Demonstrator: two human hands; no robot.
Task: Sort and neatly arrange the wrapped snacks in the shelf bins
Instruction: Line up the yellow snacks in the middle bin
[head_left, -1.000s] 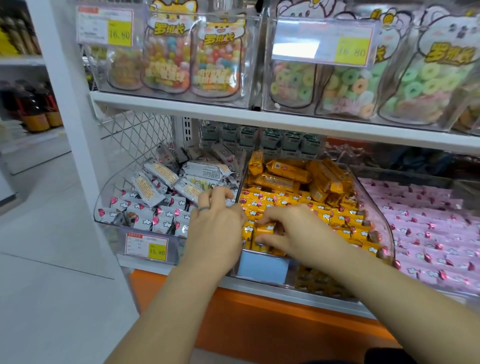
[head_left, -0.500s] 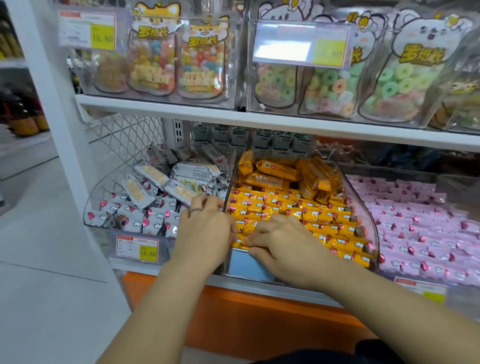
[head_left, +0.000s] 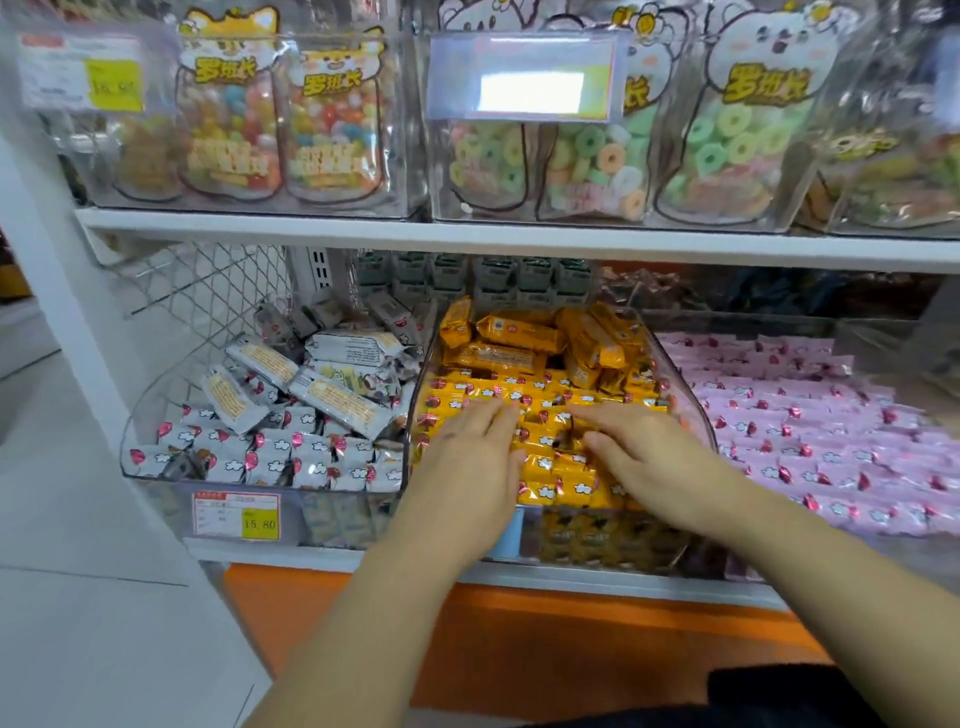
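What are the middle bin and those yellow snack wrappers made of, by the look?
Middle bin: probably clear rigid plastic, glossy; snacks show through its front wall. Yellow snack wrappers: seemingly thin plastic film, shiny; they crinkle and catch highlights.

We cannot read the middle price label (head_left: 524, 78) on the top row, washed white by glare, and the upper left label (head_left: 83, 70) is blurred. Our left hand (head_left: 467, 467) and right hand (head_left: 649, 457) cover the yellow snacks (head_left: 556, 467) beneath them. The pink snacks (head_left: 831, 441) run off the right edge. Dark packs (head_left: 753, 296) behind them are too dim to name
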